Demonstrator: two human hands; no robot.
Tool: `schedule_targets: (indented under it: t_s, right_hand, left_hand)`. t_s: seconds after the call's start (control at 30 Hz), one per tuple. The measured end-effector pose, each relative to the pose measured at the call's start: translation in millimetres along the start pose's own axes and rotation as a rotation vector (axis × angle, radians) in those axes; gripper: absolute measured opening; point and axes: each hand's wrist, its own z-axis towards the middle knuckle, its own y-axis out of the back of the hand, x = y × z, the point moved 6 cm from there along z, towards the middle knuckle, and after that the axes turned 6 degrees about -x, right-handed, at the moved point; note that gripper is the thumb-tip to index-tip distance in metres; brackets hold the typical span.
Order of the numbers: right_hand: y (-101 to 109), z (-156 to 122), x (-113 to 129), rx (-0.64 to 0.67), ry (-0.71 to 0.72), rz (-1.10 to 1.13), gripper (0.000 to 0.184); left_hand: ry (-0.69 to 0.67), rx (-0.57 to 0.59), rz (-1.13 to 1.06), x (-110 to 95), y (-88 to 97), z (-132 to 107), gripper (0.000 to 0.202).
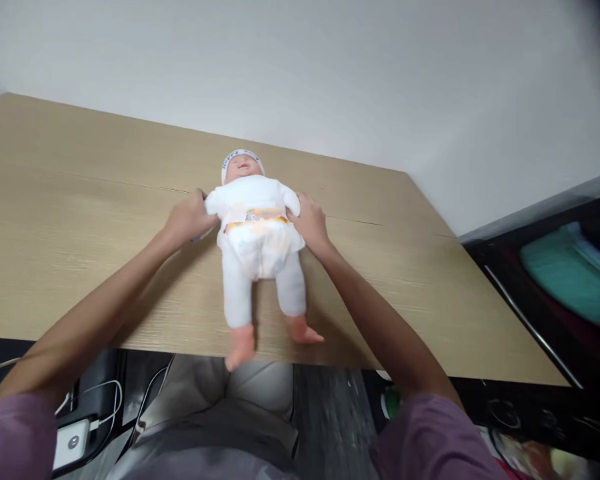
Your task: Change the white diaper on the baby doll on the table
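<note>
A baby doll (pixel 244 197) in a white top, white leggings and a lettered white headband lies face up on the table. Around its hips, over the leggings, sits a white diaper (pixel 260 243) with a printed orange and yellow waistband. The doll's bare feet reach to the table's front edge, one of them past it. My left hand (pixel 189 217) is closed at the doll's arm on the left side, with a small bluish edge showing beneath it. On the other side, my right hand (pixel 310 220) grips the doll's other arm. Most fingertips are hidden.
The wooden table (pixel 105 153) meets a pale wall (pixel 290 73) at the back. To the right, a blurred teal item (pixel 570 273) rests on dark furniture. Below the front edge are a white charger (pixel 71 443) and cables at left, with clutter at lower right.
</note>
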Motion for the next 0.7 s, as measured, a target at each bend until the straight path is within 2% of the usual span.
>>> schedule_targets:
  t_s: [0.07,0.13,0.17,0.23,0.3,0.37,0.4,0.47,0.53,0.6,0.7]
  right_hand:
    - [32.0,-24.6,10.2,0.063,0.054,0.099,0.035]
    - [70.2,-62.0,21.5,0.150,0.109,0.201,0.039]
    - [90.1,-85.0,27.9,0.189,0.133,0.234,0.038]
    - [126.2,-137.3,43.0,0.263,0.175,0.289,0.037]
    - [147.2,-194.7,57.7,0.384,0.177,0.306,0.051]
    - [151.3,-249.9,70.6,0.484,0.179,0.266,0.068]
    - [147.3,-274.5,75.9,0.515,0.182,0.254,0.071]
    - [128.2,-315.2,83.2,0.557,0.170,0.277,0.069]
    - [98.8,-343.0,83.3,0.576,0.107,0.322,0.066]
    - [66.7,-360.3,78.4,0.585,0.037,0.378,0.062]
    - [28.6,-376.2,65.0,0.605,-0.060,0.442,0.050]
  left_hand:
    - [-0.019,-0.012,-0.059,-3.6,22.0,-56.7,0.072]
    - [-0.074,-0.010,-0.109,-3.0,37.9,-133.3,0.074]
    - [-0.086,0.020,-0.132,1.7,40.2,-177.3,0.072]
    - [-0.085,0.120,-0.183,20.6,32.3,-270.0,0.069]
    - [-0.080,0.179,-0.219,49.6,14.8,-357.1,0.067]
    - [-0.063,0.239,-0.233,83.4,-8.9,-427.2,0.073]
    - [-0.053,0.237,-0.238,99.5,-18.5,-453.0,0.074]
    - [-0.014,0.254,-0.258,124.9,-33.5,-487.0,0.083]
    - [0.033,0.328,-0.279,136.4,-41.1,-502.4,0.085]
    - [0.074,0.406,-0.284,134.5,-39.9,-505.4,0.077]
    - [0.100,0.450,-0.255,119.5,-29.6,-499.2,0.065]
